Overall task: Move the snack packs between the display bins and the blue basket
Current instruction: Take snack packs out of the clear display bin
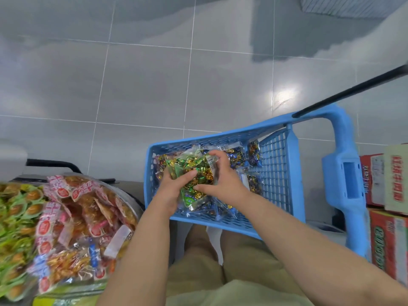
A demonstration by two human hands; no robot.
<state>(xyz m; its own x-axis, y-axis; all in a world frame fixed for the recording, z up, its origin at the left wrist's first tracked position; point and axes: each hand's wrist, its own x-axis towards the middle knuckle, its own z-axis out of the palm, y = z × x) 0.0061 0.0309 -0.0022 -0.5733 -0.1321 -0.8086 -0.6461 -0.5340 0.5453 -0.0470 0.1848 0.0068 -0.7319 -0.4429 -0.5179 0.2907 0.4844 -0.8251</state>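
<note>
A blue plastic basket (273, 173) stands on the floor in front of me, holding several clear snack packs with blue and gold wrapped sweets. Both my hands are inside it, over its left half. My left hand (174, 188) and my right hand (220, 175) together grip a green pack of gold-wrapped candies (194, 173), left fingers curled over its near side, right fingers round its far and right edges. To my left, display bins hold red-and-white snack packs (84, 208) and green packs (15, 228).
Grey tiled floor (154, 85) spreads beyond the basket. The basket's blue handle frame (351, 186) with a black bar (353, 89) rises on the right. Printed cardboard boxes (388, 206) stack at the far right. My legs (220, 272) are below the basket.
</note>
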